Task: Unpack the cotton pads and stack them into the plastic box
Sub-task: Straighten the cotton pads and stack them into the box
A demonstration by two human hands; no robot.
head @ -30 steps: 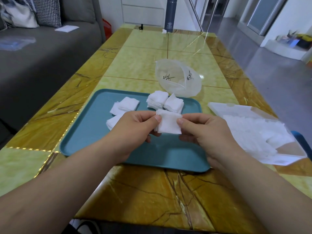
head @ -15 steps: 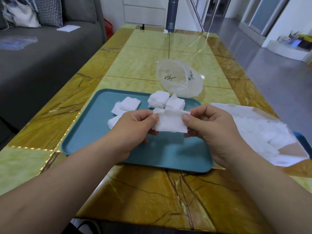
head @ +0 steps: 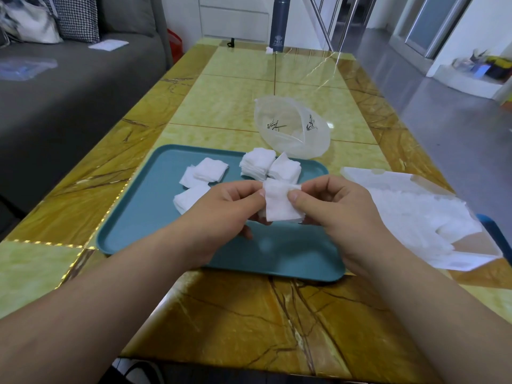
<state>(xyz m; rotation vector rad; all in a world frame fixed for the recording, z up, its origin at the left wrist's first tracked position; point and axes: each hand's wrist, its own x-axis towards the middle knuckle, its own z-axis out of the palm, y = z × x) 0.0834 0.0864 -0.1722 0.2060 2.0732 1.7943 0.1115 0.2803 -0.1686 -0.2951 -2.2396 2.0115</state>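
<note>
Two hands [head: 221, 212] [head: 335, 209] on one cotton pad stack [head: 279, 206]

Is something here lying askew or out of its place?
Yes. The loose cotton pads on the teal tray lie in skewed, fanned piles, and the plastic box beyond it seems tipped on its side.

One desk [head: 235, 314] carries one teal tray [head: 155, 217], one clear plastic box [head: 291, 134] and one opened white wrapper [head: 415, 217]. Four heaps of cotton pads lie on the tray: upper-left heap [head: 210, 169], lower-left heap [head: 190, 198], far stack [head: 257, 163], tilted stack [head: 285, 171]. One held bundle [head: 279, 207] sits between two grips, the left grip [head: 221, 214] and the right grip [head: 332, 209]. Single pads cannot be counted. One dark cylinder [head: 278, 23] stands at the far end.
</note>
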